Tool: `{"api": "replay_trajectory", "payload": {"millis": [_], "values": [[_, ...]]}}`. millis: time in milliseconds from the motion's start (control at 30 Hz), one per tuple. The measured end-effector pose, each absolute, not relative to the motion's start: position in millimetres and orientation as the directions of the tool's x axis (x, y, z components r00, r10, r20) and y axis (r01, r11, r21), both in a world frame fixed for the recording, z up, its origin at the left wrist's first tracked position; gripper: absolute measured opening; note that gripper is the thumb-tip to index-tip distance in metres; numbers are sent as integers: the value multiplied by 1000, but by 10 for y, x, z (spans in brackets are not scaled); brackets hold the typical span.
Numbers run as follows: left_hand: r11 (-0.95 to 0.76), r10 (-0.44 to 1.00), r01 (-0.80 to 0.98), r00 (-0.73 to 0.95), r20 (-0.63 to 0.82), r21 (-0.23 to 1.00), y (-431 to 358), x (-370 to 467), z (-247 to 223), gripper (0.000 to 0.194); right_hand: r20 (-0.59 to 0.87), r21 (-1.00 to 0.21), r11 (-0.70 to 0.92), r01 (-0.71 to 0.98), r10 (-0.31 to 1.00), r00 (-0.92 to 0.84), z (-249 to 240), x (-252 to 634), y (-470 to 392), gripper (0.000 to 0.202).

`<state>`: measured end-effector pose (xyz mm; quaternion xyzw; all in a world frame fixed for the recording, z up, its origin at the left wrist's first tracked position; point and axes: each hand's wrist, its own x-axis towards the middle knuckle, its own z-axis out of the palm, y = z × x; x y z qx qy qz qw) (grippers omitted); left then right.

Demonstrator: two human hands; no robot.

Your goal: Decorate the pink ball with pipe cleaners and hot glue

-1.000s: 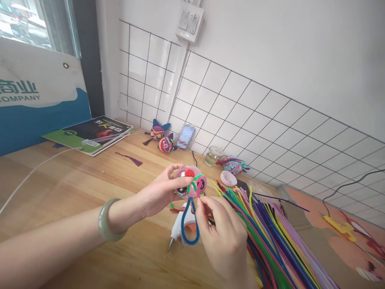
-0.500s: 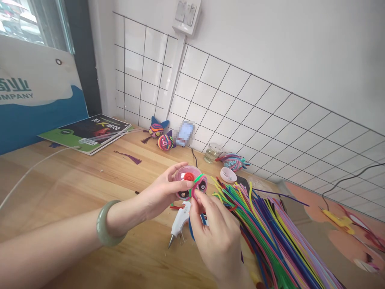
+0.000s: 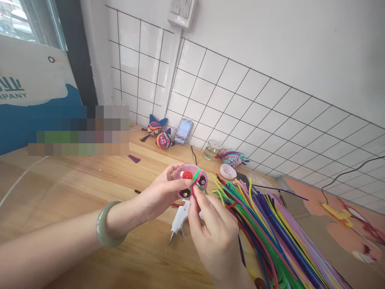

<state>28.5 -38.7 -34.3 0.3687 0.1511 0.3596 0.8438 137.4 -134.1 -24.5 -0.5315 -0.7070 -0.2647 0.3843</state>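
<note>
- Gripping a translucent pink, round ornament with black eye pieces and a red disc (image 3: 187, 175) at frame centre, the left hand (image 3: 168, 185) is curling partly closed, its thumb pressing on the front.
- The right hand (image 3: 215, 224) is pinching, fingertips together, at the lower end of the green-and-pink fuzzy strip (image 3: 197, 176) on the ornament's face.
- A white, metal-tipped glue gun (image 3: 179, 218) is lying below the hands on the pale wooden table (image 3: 138, 249).
- Multicoloured fuzzy stems (image 3: 270, 224) are spreading across the lower right.
- A round pink dish (image 3: 228, 171) is sitting near a clear glass jar (image 3: 212, 150), right of upper centre.
</note>
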Motion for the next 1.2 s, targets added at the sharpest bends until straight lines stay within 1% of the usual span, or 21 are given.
{"api": "replay_trajectory", "payload": {"millis": [267,367,567,733,867,1067,1200], "values": [[499,689,-476,725,1,724,-388,279,-330,30,811,-20,305,952,561,-162,-225,1378,-1349,23],[505,699,-477,715,-17,719,-392,282,-334,27,810,-20,303,953,564,-162,-235,1385,-1344,23],[529,673,-435,738,-48,729,-388,278,-385,30,818,-43,299,953,559,-138,-247,1384,-1334,22],[531,668,-422,742,-56,735,-393,288,-393,30,813,-25,293,956,562,-151,-227,1381,-1334,22],[523,676,-414,734,-67,745,-391,291,-390,29,813,-17,300,954,560,-162,-233,1378,-1329,22],[512,708,-378,694,-130,772,-385,291,-369,30,788,-61,321,945,597,-152,-272,1385,-1317,23],[487,732,-360,666,-146,796,-388,296,-344,30,775,-73,320,945,614,-148,-283,1381,-1313,24]]}}
